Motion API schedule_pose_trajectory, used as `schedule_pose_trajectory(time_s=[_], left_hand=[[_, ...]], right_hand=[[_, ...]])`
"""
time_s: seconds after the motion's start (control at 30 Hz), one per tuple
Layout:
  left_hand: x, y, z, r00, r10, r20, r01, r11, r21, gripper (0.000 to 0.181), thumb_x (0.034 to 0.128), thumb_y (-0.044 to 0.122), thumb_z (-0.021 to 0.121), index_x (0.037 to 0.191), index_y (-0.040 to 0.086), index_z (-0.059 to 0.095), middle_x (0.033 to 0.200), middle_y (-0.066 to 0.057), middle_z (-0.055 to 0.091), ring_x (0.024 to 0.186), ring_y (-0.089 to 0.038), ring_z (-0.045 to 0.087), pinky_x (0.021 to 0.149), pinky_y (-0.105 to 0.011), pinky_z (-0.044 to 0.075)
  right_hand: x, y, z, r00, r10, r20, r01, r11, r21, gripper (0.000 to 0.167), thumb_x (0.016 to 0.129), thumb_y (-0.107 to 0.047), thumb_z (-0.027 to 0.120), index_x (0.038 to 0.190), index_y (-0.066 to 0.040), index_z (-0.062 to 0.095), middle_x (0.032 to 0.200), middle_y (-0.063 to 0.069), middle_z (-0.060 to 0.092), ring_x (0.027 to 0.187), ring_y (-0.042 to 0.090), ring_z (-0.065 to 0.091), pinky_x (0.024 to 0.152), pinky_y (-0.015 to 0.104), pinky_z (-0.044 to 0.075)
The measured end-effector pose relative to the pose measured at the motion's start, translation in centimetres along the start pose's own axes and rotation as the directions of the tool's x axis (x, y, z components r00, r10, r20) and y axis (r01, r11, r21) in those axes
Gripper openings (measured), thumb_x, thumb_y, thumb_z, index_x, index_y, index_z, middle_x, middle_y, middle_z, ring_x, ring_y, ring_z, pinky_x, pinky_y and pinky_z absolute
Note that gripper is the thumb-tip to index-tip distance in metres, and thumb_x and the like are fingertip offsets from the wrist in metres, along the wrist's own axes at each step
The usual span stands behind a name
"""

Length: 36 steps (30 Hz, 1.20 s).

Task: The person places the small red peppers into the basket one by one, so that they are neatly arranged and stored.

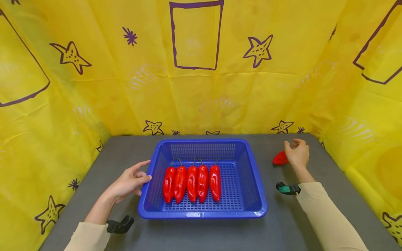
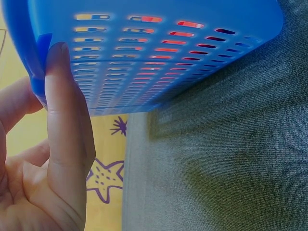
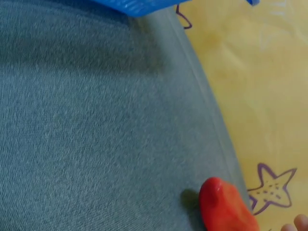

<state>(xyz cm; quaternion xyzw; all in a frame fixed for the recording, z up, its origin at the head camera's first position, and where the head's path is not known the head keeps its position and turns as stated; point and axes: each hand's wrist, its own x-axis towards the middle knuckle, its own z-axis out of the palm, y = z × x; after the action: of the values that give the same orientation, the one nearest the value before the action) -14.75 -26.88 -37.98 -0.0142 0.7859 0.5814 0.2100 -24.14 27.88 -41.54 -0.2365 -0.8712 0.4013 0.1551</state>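
Observation:
A blue plastic basket [image 1: 201, 214] with perforated walls sits on the table, several glossy red peppers [image 1: 192, 183] side by side in it, green stems pointing away. My left hand [image 1: 133, 180] touches the basket's left rim with the tips of thumb and index finger, set apart along it. In the left wrist view, the thumb [image 2: 67, 110] lies against the rim's outer side. At the right, my right hand [image 1: 298, 153] is over another red pepper [image 1: 280, 158], with a gap between thumb and index finger. The hand hides that pepper's right end; in the right wrist view, fingertips [image 3: 301, 223] show beside it.
The dark grey table [image 1: 176, 237] extends around the basket. Yellow cloth [image 1: 201, 90] with starfish drawings hangs behind and at both sides. Each wrist wears a black strap [image 1: 120, 226]. The basket's near right corner lies between its peppers and my right forearm.

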Motion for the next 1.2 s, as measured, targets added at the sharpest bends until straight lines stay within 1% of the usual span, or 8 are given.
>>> schedule_pose_trajectory(time_s=[0.1,0.27,0.4,0.53,0.77,0.93,1.03,1.2], left_hand=[[0.0,0.0,-0.1,1.000,0.000,0.000,0.000,1.000,0.003,0.074,0.0873,0.020,0.063,0.146,0.013,0.019,0.088,-0.014,0.061,0.074,-0.026,0.065,0.062,-0.041,0.057],[0.0,-0.1,0.0,1.000,-0.011,-0.003,0.011,1.000,-0.007,0.073,0.0867,0.019,0.064,0.145,0.014,0.020,0.089,-0.014,0.061,0.074,-0.026,0.065,0.063,-0.042,0.057],[0.0,0.0,0.1,1.000,-0.003,-0.008,0.003,1.000,-0.008,0.073,0.0868,0.018,0.063,0.145,0.014,0.021,0.089,-0.015,0.061,0.074,-0.027,0.066,0.064,-0.044,0.056],[-0.1,0.1,0.1,1.000,0.009,0.000,-0.009,1.000,-0.013,0.073,0.0874,0.018,0.063,0.146,0.012,0.020,0.090,-0.015,0.061,0.074,-0.027,0.065,0.063,-0.044,0.056],[-0.1,0.2,0.1,1.000,0.001,0.001,-0.001,1.000,-0.008,0.072,0.0878,0.017,0.062,0.146,0.013,0.019,0.090,-0.015,0.061,0.074,-0.027,0.066,0.062,-0.043,0.056],[0.0,-0.2,0.0,1.000,0.016,0.014,-0.016,1.000,-0.019,0.072,0.0879,0.017,0.062,0.146,0.013,0.019,0.089,-0.014,0.061,0.073,-0.026,0.065,0.062,-0.044,0.056],[0.1,-0.3,0.0,0.999,0.027,0.024,-0.027,0.999,-0.028,0.072,0.0880,0.017,0.062,0.146,0.013,0.018,0.088,-0.014,0.061,0.073,-0.026,0.065,0.062,-0.045,0.056],[0.2,-0.3,0.0,1.000,0.021,0.022,-0.020,0.999,-0.029,0.073,0.0877,0.018,0.062,0.146,0.014,0.019,0.090,-0.014,0.061,0.075,-0.027,0.065,0.063,-0.046,0.056]], right_hand=[[0.0,0.3,0.1,1.000,0.015,-0.004,-0.015,1.000,-0.005,0.055,0.091,-0.036,0.045,0.133,-0.001,0.040,0.126,0.023,0.044,0.113,0.041,0.042,0.093,0.054,0.034],[0.0,0.8,0.2,0.998,0.064,0.008,-0.064,0.998,-0.015,0.059,0.091,-0.038,0.044,0.135,0.000,0.036,0.129,0.025,0.039,0.115,0.042,0.040,0.096,0.053,0.033],[0.1,1.2,0.3,0.996,0.090,0.019,-0.090,0.996,-0.025,0.063,0.090,-0.040,0.044,0.137,0.002,0.033,0.130,0.027,0.037,0.115,0.043,0.039,0.096,0.054,0.033],[0.1,1.7,0.3,0.993,0.115,0.032,-0.114,0.992,-0.045,0.068,0.090,-0.042,0.044,0.138,0.003,0.030,0.130,0.030,0.035,0.116,0.045,0.038,0.098,0.055,0.032],[-0.1,2.6,0.5,0.983,0.170,0.075,-0.163,0.983,-0.086,0.073,0.089,-0.046,0.043,0.138,0.005,0.026,0.132,0.034,0.030,0.117,0.049,0.036,0.098,0.056,0.032],[-0.1,2.8,0.7,0.972,0.211,0.101,-0.201,0.974,-0.102,0.077,0.088,-0.050,0.041,0.140,0.003,0.022,0.134,0.035,0.026,0.117,0.052,0.035,0.099,0.057,0.032],[-0.2,2.9,0.9,0.966,0.230,0.115,-0.219,0.971,-0.100,0.079,0.087,-0.052,0.041,0.141,0.003,0.021,0.135,0.034,0.025,0.117,0.052,0.035,0.099,0.057,0.032],[-0.1,3.1,1.0,0.959,0.250,0.136,-0.237,0.966,-0.109,0.080,0.087,-0.051,0.040,0.140,0.005,0.019,0.135,0.035,0.025,0.118,0.051,0.034,0.099,0.057,0.032]])
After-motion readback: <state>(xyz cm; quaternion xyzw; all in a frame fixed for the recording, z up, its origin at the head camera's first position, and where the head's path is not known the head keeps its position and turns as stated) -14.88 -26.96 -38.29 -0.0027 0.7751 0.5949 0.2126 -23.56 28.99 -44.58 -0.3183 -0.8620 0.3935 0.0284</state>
